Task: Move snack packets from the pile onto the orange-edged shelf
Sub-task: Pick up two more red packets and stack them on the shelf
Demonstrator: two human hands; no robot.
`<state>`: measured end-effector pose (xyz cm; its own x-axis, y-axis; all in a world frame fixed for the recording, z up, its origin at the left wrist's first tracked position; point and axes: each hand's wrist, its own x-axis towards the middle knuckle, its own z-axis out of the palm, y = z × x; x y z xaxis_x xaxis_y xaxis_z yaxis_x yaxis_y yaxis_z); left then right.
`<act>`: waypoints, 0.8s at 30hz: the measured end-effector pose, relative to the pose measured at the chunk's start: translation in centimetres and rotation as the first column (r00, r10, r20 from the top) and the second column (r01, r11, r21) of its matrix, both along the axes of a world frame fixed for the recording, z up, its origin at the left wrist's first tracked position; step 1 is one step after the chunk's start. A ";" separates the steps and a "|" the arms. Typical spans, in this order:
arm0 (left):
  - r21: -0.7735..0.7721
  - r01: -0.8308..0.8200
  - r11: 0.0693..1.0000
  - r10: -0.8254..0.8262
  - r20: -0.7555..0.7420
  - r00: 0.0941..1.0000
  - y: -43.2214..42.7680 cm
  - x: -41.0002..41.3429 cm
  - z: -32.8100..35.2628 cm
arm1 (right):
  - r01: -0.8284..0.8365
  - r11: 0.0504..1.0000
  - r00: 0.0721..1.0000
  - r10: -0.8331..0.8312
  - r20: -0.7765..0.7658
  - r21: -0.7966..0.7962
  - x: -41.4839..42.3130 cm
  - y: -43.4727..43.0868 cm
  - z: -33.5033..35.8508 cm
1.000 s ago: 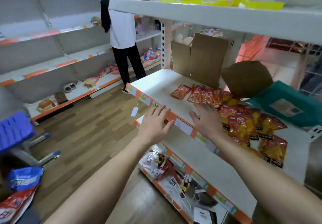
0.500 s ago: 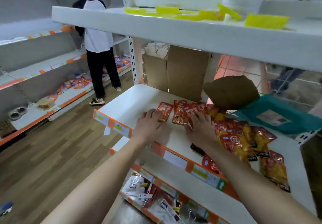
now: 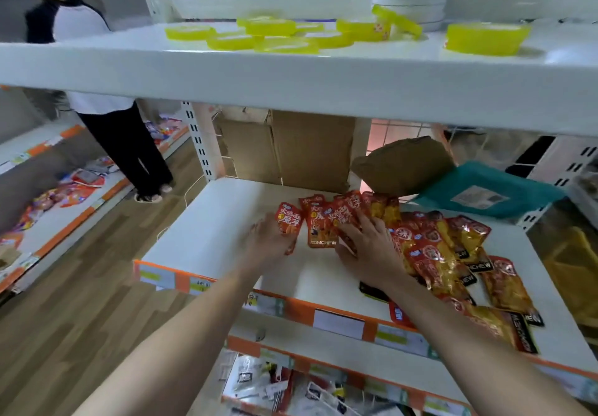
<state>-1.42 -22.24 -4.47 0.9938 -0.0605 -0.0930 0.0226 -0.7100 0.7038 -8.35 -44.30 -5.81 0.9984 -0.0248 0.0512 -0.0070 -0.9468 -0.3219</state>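
Both hands work the orange-edged shelf [image 3: 293, 308]: the right hand [image 3: 369, 249], fingers spread flat, steadies the row of red packets [image 3: 323, 221] left of the pile [image 3: 449, 254]; the left hand [image 3: 270, 242] touches the leftmost packet [image 3: 289, 222], probably spacing it, grip unclear.

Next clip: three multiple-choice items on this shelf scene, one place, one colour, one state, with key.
1. Where do the yellow rings lie?
A. on the floor
B. on the upper white shelf
C. inside a basket

2. What colour is the flat mailer bag at the back right of the orange-edged shelf?
A. teal
B. pink
C. black

3. How is the right hand?
A. clenched in the air
B. gripping a bottle
C. fingers spread on the red snack packets

Key: B, they sit one level above the packets; A, it is plainly teal; C, its fingers lie spread over the packets.
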 end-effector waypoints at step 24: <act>-0.603 0.206 0.771 -0.296 -0.053 0.954 1.0 -4.8 0.0 | 0.105 0.993 0.984 -0.111 -0.136 -0.051 2.6 1.4 5.1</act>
<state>-6.19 -21.29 -4.44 0.9148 -0.3936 -0.0907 0.0304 -0.1567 0.9872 -5.76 -42.85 -0.68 0.9874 -0.1341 -0.0835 -0.1519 -0.9511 -0.2691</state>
